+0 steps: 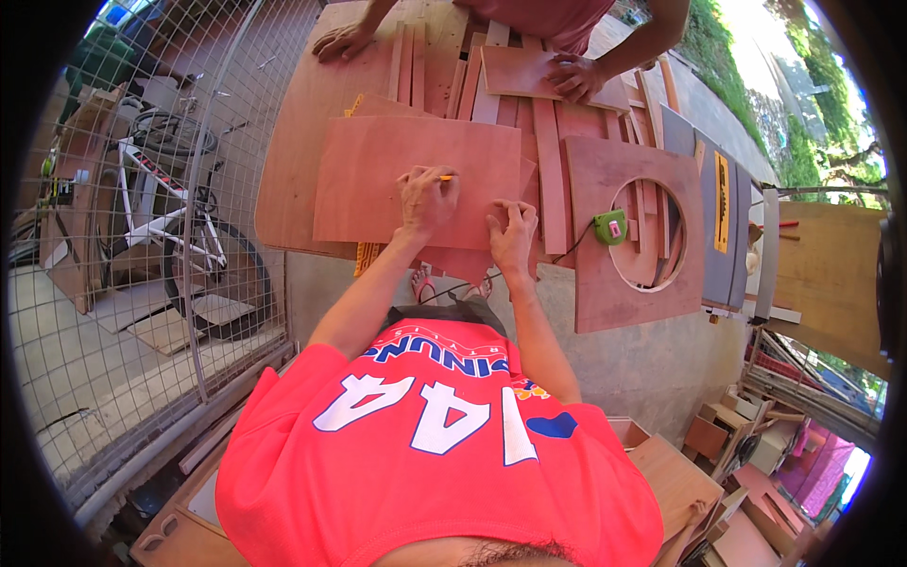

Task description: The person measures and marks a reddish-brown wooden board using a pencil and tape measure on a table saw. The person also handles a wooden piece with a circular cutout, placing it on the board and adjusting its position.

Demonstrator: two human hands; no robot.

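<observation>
A flat reddish-brown plywood board [364,175] lies on the worktable in front of me. My left hand [428,200] is over its middle, fingers closed round a short yellow-orange pencil [446,177]. At the board's right edge rests my right hand [513,231], its bent fingers and thumb apart and touching the wood. Other thin sheets stick out from beneath the board, and a yellow ruler-like strip [367,257] shows under its near edge. To the right, a green tape measure [609,227] sits on a square wooden panel [592,293] with a large round cutout.
Across the table, a co-worker's hand [574,77] rests on a wooden plank [510,76]; their other hand [343,41] lies flat on the tabletop [293,180]. Several wood strips lie between. Left stands a wire mesh fence [203,123] with a bicycle [156,227] behind it.
</observation>
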